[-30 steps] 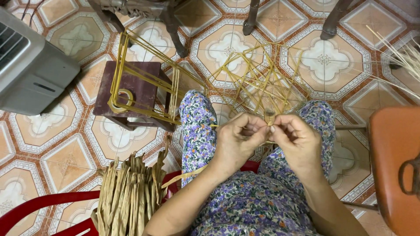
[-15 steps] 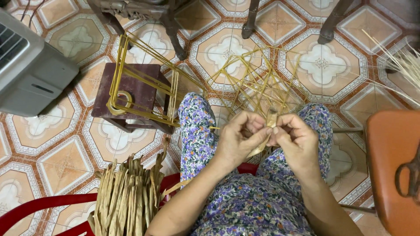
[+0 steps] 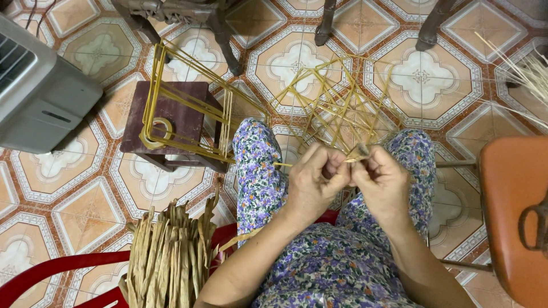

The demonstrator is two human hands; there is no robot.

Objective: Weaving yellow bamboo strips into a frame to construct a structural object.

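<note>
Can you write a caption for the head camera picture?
Left hand and right hand pinch thin yellow bamboo-strip frame above flowered lap.

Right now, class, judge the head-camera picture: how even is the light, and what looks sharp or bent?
Head view: soft, even light, no harsh glare; left hand and right hand look sharp; the thin frame of sticks stays crisp; the grey box at the edge leans, suggesting wide-angle distortion.

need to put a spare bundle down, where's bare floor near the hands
Bare tile lies left of the knees, between the grey box, the small brown stool and the dried leaf bundle. More lies ahead, between the stick frame and the chair legs. It is crowded at both hands and by the orange stool.
</note>
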